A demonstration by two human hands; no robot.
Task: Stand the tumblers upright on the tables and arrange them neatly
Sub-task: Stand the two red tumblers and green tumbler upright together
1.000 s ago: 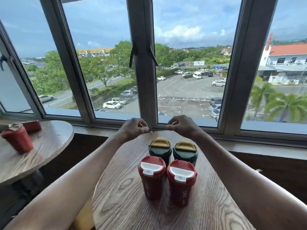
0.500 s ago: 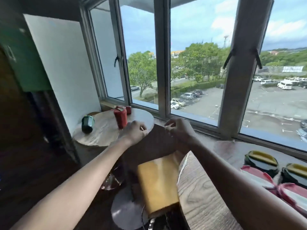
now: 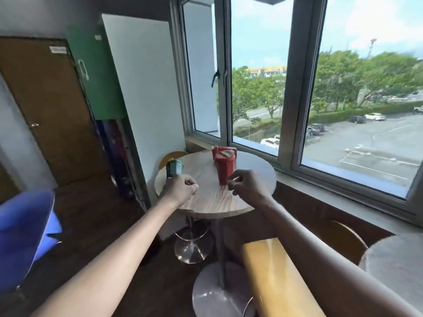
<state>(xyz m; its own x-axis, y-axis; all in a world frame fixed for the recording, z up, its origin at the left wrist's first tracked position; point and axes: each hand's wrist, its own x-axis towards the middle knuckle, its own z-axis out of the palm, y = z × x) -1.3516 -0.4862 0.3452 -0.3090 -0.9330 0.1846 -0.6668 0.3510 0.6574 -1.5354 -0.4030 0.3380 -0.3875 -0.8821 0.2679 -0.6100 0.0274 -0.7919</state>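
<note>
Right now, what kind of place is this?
Probably a cafe or lounge seating area on an upper floor. A small round wood-grain pedestal table stands by a wide aluminium-framed window looking down on a car park, with chrome-based yellow stools beside it and red and green tumblers on top.

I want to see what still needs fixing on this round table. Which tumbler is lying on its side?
The red tumbler at the back, by the window, lies on its side. The other red tumbler in front of it stands upright, and so, it seems, does the green tumbler.
</note>
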